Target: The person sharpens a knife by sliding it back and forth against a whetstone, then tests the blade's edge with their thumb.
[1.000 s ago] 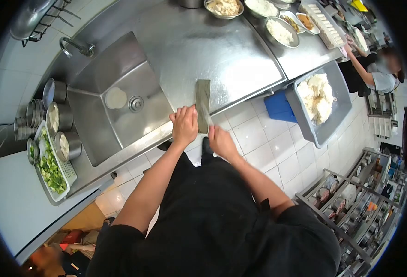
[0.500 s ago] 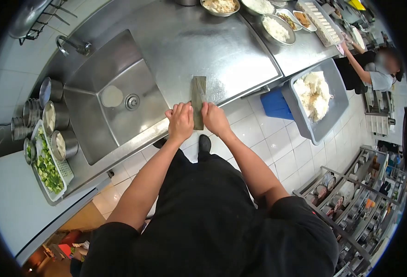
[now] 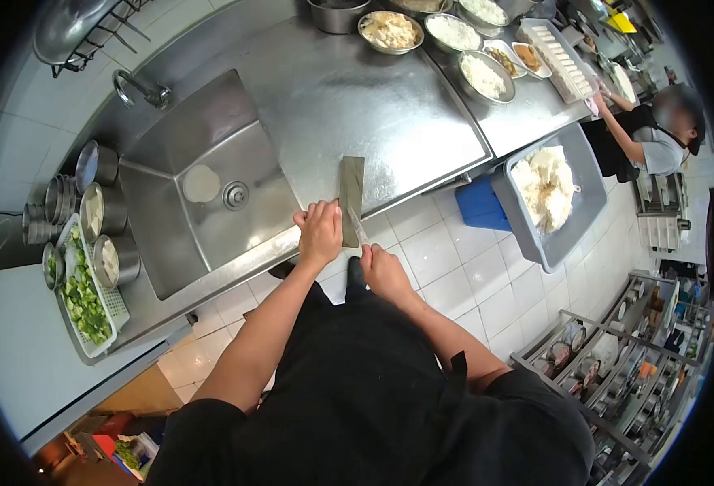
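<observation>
Just beside the whetstone (image 3: 350,190) sits the sink (image 3: 171,235).

One head-worn fisheye view, facing steeply down, close over left hand (image 3: 320,231) and right hand (image 3: 383,271), steel counter (image 3: 357,97) and sink (image 3: 203,146) beyond.

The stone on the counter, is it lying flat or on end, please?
Flat: the stone shows its broad face, resting at the counter edge.

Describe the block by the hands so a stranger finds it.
On the steel counter, right of the sink, at the front edge lies a flat grey-green block beside the left hand. Unlike the round bowls at the back, it is a long rectangular slab.
</observation>
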{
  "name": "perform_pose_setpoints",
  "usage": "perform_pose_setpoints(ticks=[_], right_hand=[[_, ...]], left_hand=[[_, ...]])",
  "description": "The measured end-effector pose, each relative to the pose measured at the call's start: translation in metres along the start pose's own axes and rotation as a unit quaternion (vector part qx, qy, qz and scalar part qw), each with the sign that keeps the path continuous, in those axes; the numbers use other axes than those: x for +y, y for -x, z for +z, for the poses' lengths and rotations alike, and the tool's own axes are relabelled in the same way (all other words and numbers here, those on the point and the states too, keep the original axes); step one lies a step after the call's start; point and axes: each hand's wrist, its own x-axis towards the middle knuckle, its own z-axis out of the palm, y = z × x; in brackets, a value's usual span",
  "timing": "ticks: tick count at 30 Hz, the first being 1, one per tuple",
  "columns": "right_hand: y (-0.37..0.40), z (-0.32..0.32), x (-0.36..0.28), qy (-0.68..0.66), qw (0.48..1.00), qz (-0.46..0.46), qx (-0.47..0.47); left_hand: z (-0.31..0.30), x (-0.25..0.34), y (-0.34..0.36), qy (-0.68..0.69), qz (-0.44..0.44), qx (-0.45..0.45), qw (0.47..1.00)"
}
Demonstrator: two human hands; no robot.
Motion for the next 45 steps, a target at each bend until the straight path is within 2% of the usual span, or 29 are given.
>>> perform_pose_setpoints(ticks=[2,4,7,9,11,14,17,19,21,24,27,29,32,34,36,37,39,40,41,43,44,45], right_hand=[[-0.014,-0.005,-0.002,-0.002,0.999,0.043,-0.028],[-0.068,-0.008,-0.002,-0.029,0.999,0.004,0.021],[-0.055,0.004,0.006,-0.008,1.000,0.002,0.008],[-0.005,-0.002,-0.004,0.003,1.000,0.023,-0.002],[-0.002,-0.002,-0.002,0.017,0.999,0.050,-0.016],[-0.068,-0.007,-0.005,-0.025,0.999,0.023,0.023],[-0.057,-0.005,-0.007,-0.005,1.000,0.027,-0.010],[-0.007,0.004,0.000,0.005,1.000,0.016,-0.013],[0.000,-0.003,-0.005,0.006,0.998,0.051,-0.029],[-0.074,0.001,0.005,-0.026,0.999,0.017,0.018],[-0.063,0.004,0.002,-0.003,1.000,0.003,0.004],[-0.014,0.011,0.003,-0.019,1.000,0.000,0.013],[-0.013,0.004,0.004,0.005,0.999,0.043,-0.031],[-0.064,-0.002,0.006,-0.008,0.999,0.009,0.029],[-0.101,-0.017,0.000,0.019,0.997,0.058,0.052],[-0.103,-0.031,-0.010,0.018,0.997,0.053,0.054],[-0.100,-0.064,-0.023,-0.032,0.997,0.037,0.059],[-0.095,-0.076,-0.023,-0.041,0.998,0.050,0.013],[-0.087,-0.083,-0.023,-0.039,0.998,0.050,0.011],[-0.061,-0.088,-0.022,-0.099,0.995,0.002,0.029],[-0.051,-0.083,-0.012,-0.035,0.998,-0.034,0.031],[-0.041,-0.079,-0.009,-0.033,0.998,-0.037,0.030]], left_hand=[[0.001,-0.003,-0.006,-0.004,0.005,0.005,1.000],[0.002,0.000,0.004,-0.008,0.009,0.006,1.000],[-0.002,-0.001,-0.002,-0.008,0.013,0.008,1.000],[0.001,-0.001,-0.001,-0.004,0.008,0.008,1.000],[-0.001,0.001,-0.003,0.006,-0.002,0.003,1.000],[-0.001,0.002,0.001,-0.007,0.003,-0.002,1.000],[-0.002,-0.002,-0.004,-0.013,0.009,0.004,1.000],[0.002,-0.003,0.000,0.005,0.002,0.005,1.000],[0.001,-0.002,-0.002,0.002,0.000,0.003,1.000],[0.001,0.000,0.002,-0.013,0.005,0.002,1.000],[0.001,-0.004,-0.003,-0.019,0.011,0.011,1.000],[0.005,-0.003,0.000,0.001,0.003,0.014,1.000],[0.004,-0.003,-0.004,-0.007,-0.001,0.005,1.000],[0.002,-0.001,0.003,-0.012,0.002,0.001,1.000],[0.000,-0.002,-0.001,-0.011,-0.015,-0.022,1.000],[0.000,-0.003,-0.002,-0.013,-0.013,-0.017,1.000],[0.002,-0.004,-0.001,0.018,-0.010,-0.007,1.000],[0.002,-0.004,-0.001,0.019,-0.012,-0.006,1.000],[0.002,-0.004,-0.001,0.028,-0.014,-0.006,1.000],[0.000,-0.003,0.000,0.036,-0.020,-0.007,0.999],[-0.003,-0.001,0.001,0.046,-0.021,-0.014,0.999],[-0.006,0.001,-0.002,0.056,-0.022,-0.019,0.998]])
